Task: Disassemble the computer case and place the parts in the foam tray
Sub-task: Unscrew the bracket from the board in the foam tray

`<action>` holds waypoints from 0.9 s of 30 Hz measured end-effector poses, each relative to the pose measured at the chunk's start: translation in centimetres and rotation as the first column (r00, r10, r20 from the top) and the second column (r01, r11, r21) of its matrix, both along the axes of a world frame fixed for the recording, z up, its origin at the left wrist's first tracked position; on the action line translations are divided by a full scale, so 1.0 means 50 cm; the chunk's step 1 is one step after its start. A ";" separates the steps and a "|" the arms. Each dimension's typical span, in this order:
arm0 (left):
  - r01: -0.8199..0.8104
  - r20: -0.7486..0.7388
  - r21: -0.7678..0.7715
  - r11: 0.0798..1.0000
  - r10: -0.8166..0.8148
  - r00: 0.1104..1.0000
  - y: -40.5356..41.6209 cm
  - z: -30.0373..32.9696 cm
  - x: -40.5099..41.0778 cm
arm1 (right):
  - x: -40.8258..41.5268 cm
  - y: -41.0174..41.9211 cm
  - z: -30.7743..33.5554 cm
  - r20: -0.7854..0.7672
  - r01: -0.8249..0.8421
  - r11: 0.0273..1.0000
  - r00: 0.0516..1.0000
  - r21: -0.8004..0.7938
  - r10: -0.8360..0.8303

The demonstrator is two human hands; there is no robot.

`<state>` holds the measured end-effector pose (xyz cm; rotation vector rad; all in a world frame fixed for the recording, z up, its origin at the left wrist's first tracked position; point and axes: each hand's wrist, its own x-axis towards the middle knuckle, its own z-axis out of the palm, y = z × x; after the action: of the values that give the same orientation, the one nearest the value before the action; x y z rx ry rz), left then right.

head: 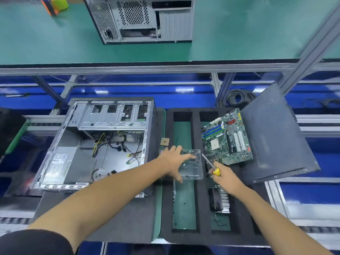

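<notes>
While left hand spreads flat on clear tray, right hand grips screwdriver.

Green motherboard; black foam tray; yellow-handled screwdriver.

Motherboard and heatsink block the foam tray's right slot; left slot's near end open

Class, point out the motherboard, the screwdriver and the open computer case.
motherboard [227,138]: head view, middle of the green board.
screwdriver [216,171]: head view, yellow handle.
open computer case [112,116]: head view, metal drive cage.
</notes>
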<state>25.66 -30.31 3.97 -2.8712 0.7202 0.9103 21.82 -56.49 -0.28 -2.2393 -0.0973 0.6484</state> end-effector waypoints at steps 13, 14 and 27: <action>-0.080 0.016 -0.073 0.994 0.082 0.997 -0.012 -0.063 -0.196 | -0.054 0.058 -0.009 -0.042 -0.077 0.997 0.996 -0.031 0.075; -0.070 0.016 -0.076 0.995 0.072 0.997 -0.008 -0.065 -0.205 | -0.057 0.062 -0.008 -0.033 -0.096 0.994 0.995 -0.052 0.095; 0.046 0.025 -0.080 0.996 -0.044 0.999 -0.008 -0.082 -0.274 | -0.060 0.082 0.003 -0.051 -0.186 0.972 0.982 -0.146 0.181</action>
<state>11.97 -30.69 -0.11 -2.9166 0.8341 0.8600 18.79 -52.39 -0.16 -2.3808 -0.2471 0.8203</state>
